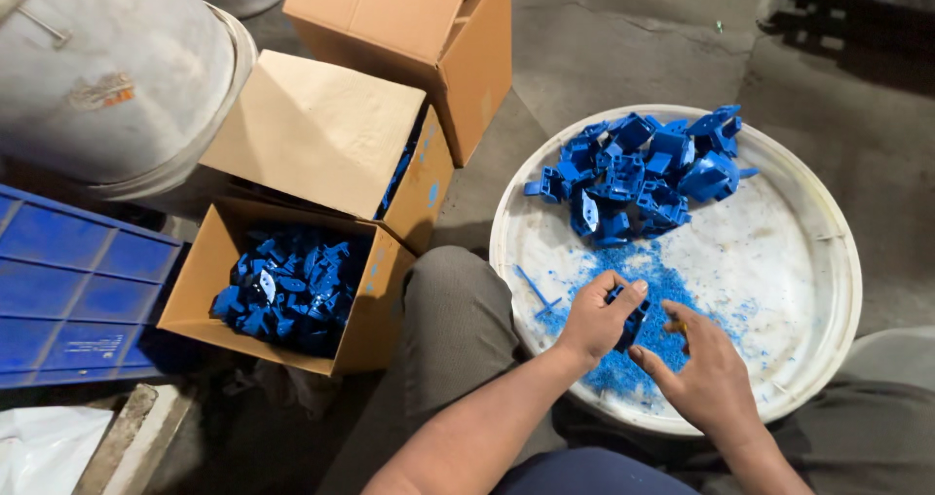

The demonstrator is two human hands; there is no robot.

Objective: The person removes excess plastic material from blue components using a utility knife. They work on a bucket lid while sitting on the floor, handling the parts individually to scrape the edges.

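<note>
1. Blue plastic part (628, 322), held above white tray (818, 261); likely light, stiff, best taken by edges.
2. Left hand (594, 320) fingers pinching it; right hand (706, 378) fingers curled beside, touching or not, cannot tell.
3. Blue shavings (643, 271) beneath; pile of parts (638, 174) behind.
4. Open cardboard box (195, 291) of parts left.

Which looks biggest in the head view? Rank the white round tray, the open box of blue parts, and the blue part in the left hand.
1. white round tray
2. open box
3. blue part, held in the left hand
</note>
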